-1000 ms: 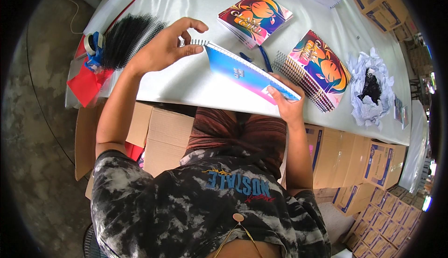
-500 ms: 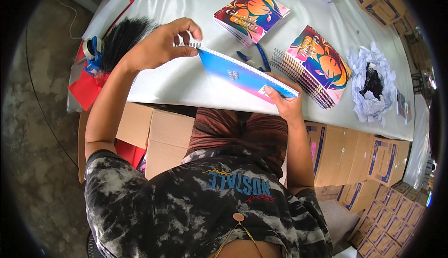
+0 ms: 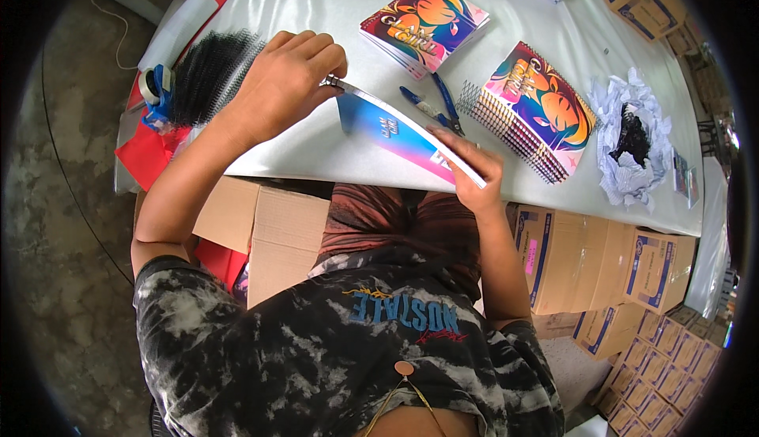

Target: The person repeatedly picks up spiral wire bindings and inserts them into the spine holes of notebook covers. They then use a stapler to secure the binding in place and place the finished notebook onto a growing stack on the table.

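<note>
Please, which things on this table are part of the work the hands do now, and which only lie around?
In use:
- left hand
- right hand
- blue notebook, held at both ends

Lying about:
- black spiral bindings
- pliers
- loose colourful notebooks
- bound notebook stack
- crumpled paper
- tape dispenser

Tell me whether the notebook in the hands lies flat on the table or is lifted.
Lifted: the thin blue-and-pink notebook is tilted on edge above the white table, left hand and right hand gripping its ends.
</note>
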